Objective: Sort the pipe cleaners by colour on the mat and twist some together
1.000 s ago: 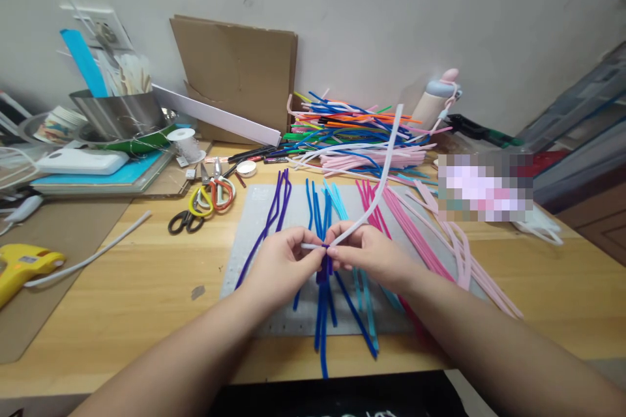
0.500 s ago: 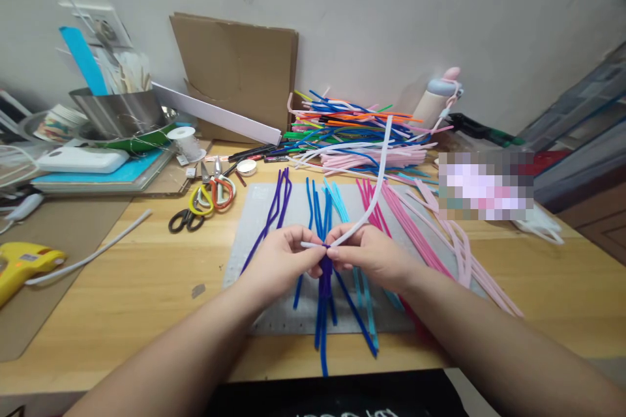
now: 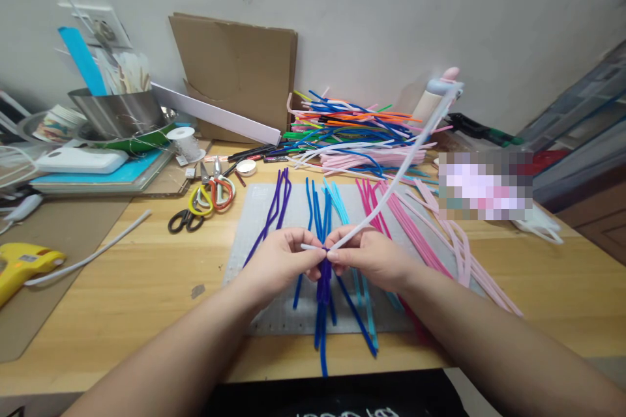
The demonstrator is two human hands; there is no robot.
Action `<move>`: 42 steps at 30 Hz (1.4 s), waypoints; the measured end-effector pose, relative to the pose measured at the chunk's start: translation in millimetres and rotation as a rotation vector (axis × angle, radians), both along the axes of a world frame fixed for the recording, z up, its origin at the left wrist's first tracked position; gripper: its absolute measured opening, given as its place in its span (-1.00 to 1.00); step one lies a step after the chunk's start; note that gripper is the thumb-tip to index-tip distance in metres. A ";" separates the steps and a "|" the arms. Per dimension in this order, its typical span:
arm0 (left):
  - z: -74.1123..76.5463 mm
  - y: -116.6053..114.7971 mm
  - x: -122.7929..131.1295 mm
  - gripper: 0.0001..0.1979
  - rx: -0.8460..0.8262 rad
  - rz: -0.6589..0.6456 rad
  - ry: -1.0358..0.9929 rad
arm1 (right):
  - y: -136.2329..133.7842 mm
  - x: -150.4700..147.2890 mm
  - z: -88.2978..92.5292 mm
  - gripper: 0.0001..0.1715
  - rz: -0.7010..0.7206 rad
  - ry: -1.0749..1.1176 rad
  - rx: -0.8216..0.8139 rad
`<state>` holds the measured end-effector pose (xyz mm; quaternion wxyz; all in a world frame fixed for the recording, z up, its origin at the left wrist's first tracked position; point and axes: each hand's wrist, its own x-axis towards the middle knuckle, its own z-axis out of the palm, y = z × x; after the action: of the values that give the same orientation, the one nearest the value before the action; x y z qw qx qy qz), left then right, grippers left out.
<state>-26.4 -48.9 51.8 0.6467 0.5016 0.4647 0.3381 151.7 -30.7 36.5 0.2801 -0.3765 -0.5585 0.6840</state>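
A long white pipe cleaner [image 3: 386, 199] runs across both hands, its short end poking out past my left thumb and its long end rising to the right. My left hand [image 3: 288, 257] pinches it near the short end. Close beside, my right hand [image 3: 366, 254] pinches it between thumb and fingers. Purple pipe cleaners [image 3: 324, 290] hang down from the point between my fingertips; how they join the white one is too small to tell. Beneath the hands, blue pipe cleaners [image 3: 320, 332] lie on a grey cutting mat [image 3: 274, 316].
Purple, light blue and pink pipe cleaners [image 3: 415, 234] are spread over the mat. Behind is a mixed pile of pipe cleaners [image 3: 357, 130]. Scissors [image 3: 200, 202] and a yellow glue gun [image 3: 29, 264] lie left. Cardboard [image 3: 235, 71] leans on the wall.
The long end of the white pipe cleaner has swung to the right and lies straighter. Both hands stay in nearly the same place, still pinching.
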 end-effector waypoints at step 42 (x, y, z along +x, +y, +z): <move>-2.6 4.5 1.9 -0.84 0.172 0.212 0.025 | -24.5 40.2 85.0 -0.75 0.249 -0.751 0.739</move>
<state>-24.5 -44.4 49.1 0.5562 0.5075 0.4924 0.4366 191.9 -55.2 121.5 0.0918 -0.4025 -0.8640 0.2883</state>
